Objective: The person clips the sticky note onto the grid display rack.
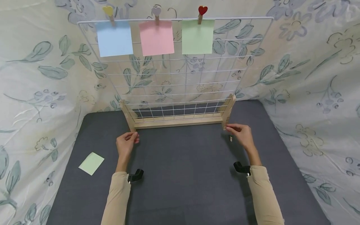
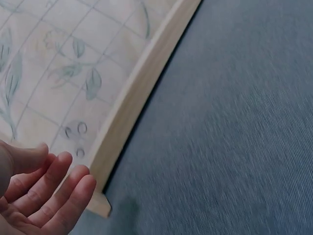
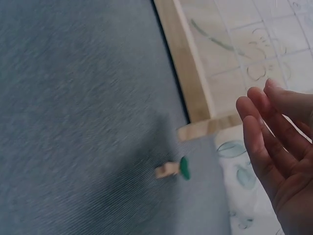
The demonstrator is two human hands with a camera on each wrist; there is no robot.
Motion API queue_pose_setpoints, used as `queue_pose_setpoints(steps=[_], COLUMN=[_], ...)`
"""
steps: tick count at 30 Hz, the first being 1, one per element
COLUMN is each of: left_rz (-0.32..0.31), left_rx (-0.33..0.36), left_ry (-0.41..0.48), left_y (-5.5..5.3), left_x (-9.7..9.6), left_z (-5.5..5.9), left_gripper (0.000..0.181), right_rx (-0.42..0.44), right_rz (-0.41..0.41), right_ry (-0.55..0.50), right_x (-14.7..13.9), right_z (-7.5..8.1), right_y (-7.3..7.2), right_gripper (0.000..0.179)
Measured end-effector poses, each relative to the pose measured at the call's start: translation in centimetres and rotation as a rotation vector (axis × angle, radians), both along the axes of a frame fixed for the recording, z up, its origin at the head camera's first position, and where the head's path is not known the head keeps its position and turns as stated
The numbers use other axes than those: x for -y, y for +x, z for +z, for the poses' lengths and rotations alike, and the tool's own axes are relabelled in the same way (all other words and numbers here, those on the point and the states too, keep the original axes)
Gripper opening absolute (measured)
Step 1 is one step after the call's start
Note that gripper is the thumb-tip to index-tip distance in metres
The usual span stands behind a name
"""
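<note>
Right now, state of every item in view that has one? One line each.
wire grid: upright in wooden base
blue note: clipped to top wire
pink note: clipped
green note: clipped
loose green note: flat on mat, unclipped
green clothespin: lying on mat, unused
left hand: open, near base's left end
right hand: open, near base's right end

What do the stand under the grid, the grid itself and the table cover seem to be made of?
The stand looks like pale, unpainted wood: a light tan colour with square-cut ends, finish apparently matte. The grid seems to be thin metal wire with a white coating, judging by its fine straight bars. The table cover looks like dark grey woven fabric; the wrist views show a fine ribbed weave.
</note>
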State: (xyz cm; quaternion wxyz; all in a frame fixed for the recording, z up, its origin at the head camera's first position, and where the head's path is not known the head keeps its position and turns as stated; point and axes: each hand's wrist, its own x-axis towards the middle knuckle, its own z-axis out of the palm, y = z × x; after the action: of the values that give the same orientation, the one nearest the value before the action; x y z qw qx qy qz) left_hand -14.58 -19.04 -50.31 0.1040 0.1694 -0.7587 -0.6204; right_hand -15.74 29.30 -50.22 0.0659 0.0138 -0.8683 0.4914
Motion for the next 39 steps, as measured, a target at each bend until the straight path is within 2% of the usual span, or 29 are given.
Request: queue_pose_setpoints(steps=[4, 8, 12, 17, 19, 23, 26, 28, 30, 33, 35, 39], left_rz=[0.047, 0.106, 0.185, 0.285, 0.350, 0.547, 0.670, 0.693, 0.680, 0.624, 0.608, 0.637], left_rx=[0.034, 0.080, 0.094, 0.092, 0.085, 0.091, 0.136, 0.193, 0.262, 0.367, 0.413, 0.433], left_ry=[-0.020, -0.012, 0.056, 0.149, 0.172, 0.178, 0.138, 0.083, 0.014, -0.132, -0.234, -0.370], left_y=[0.8, 2.0, 3.5, 5.4, 6.2, 7.9, 9.0, 9.4, 9.5, 9.4, 9.1, 8.6], left_x=[1.2, 3.0, 5.4, 8.1, 9.2, 11.1, 12.2, 12.9, 13.5, 14.3, 14.6, 14.7], left_z=[-0.9, -1.6, -1.9, -2.0, -2.0, -2.0, -2.0, -1.9, -1.8, -1.9, -2.0, -2.6], left_gripper=[0.023, 0.023, 0.026, 0.027, 0.021, 0.004, 0.007, 0.007, 0.024, 0.048, 0.053, 0.048], right_rx=[0.024, 0.053, 0.062, 0.068, 0.075, 0.095, 0.109, 0.123, 0.145, 0.169, 0.178, 0.180], right_rz=[-0.052, -0.106, -0.147, -0.180, -0.183, -0.186, -0.192, -0.198, -0.204, -0.203, -0.198, -0.184], right_ry=[0.013, 0.048, 0.094, 0.094, 0.089, 0.090, 0.104, 0.119, 0.138, 0.167, 0.178, 0.226], right_x=[-0.4, -1.1, -1.8, -2.2, -2.4, -2.5, -2.6, -2.6, -2.5, -2.3, -2.2, -2.2], right_z=[-0.8, -1.9, -3.1, -4.0, -4.2, -4.6, -4.6, -4.6, -4.7, -4.9, -5.0, -4.9], right_y=[0.3, 0.9, 1.3, 1.7, 1.8, 1.9, 2.0, 1.9, 1.7, 1.5, 1.4, 1.4], right_gripper=[0.025, 0.024, 0.024, 0.025, 0.029, 0.037, 0.040, 0.040, 0.039, 0.037, 0.037, 0.041])
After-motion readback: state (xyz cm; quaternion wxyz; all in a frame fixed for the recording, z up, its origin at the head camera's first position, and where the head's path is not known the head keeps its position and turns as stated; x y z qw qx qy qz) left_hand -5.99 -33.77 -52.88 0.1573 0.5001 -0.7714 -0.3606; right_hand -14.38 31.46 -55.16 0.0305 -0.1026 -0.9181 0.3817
